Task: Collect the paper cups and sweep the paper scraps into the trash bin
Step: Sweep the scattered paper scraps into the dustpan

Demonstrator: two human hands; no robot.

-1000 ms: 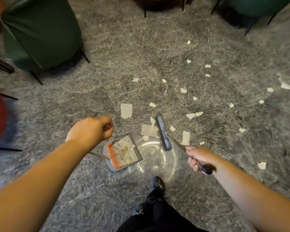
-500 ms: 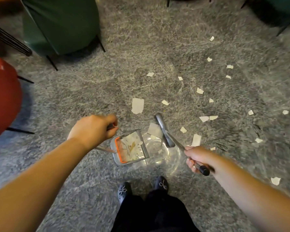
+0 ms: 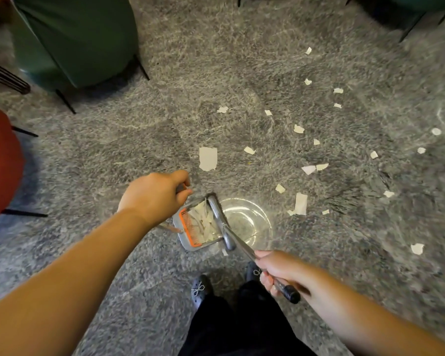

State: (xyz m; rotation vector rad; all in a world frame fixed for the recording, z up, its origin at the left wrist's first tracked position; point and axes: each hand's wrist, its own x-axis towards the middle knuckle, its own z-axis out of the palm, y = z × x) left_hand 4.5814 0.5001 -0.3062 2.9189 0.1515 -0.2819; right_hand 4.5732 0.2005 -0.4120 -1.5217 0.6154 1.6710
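Left hand (image 3: 154, 196) gripping dustpan (image 3: 201, 224) handle; right hand (image 3: 278, 271) fingers clenching broom (image 3: 222, 222) handle, head lying across dustpan mouth.

White paper scraps (image 3: 208, 158) dot a mottled grey carpet (image 3: 165, 119). The grey dustpan (image 3: 190, 246) carries an orange comb edge (image 3: 186, 231), and the broom handle (image 3: 288, 294) ends in black. A dark green chair (image 3: 75, 34) stands beside a red one (image 3: 0, 160); black shoes (image 3: 201, 289) bear pale bow patterns.

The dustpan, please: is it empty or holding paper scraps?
Holding scraps: white paper scraps lie piled inside the dustpan, beside its orange comb.
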